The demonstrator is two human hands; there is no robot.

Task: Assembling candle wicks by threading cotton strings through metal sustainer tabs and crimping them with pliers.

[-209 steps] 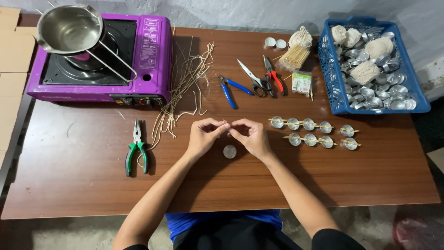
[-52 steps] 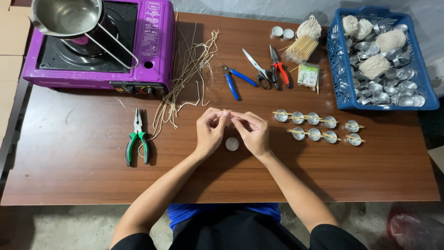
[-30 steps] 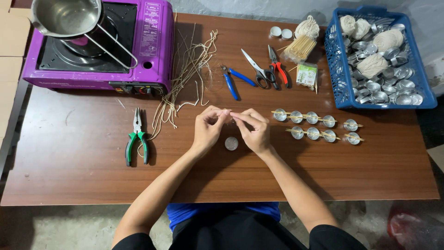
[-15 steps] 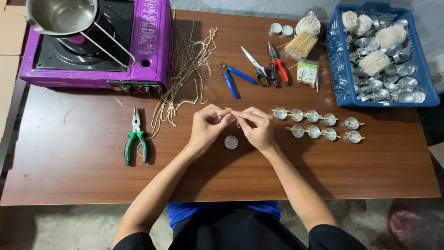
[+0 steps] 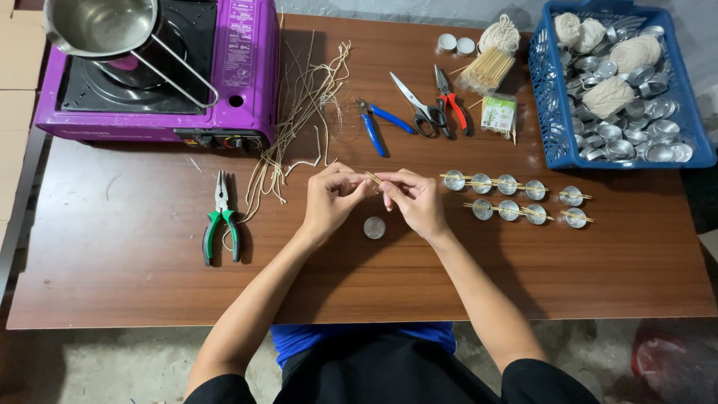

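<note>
Left hand (image 5: 333, 198): fingers pinched on one end of a thin pale stick (image 5: 372, 178), mid-desk, nearer the front edge.
Right hand (image 5: 413, 200): fingertips closed on the same stick from the other side; both hands meet above the desk.
Stick: short, straw-coloured, tilted; likely held by both ends to steady it. Whether a wick is wound on it, cannot tell.
Small metal cup (image 5: 375, 227): round, shiny, on the desk just below the hands, untouched.
Finished row (image 5: 508, 196): cups in two lines toward the right edge, each with a stick laid across its rim.
Green pliers (image 5: 221, 218): toward the left edge.
Blue basket (image 5: 540, 90): back right corner, holding spare cups and string balls.
</note>
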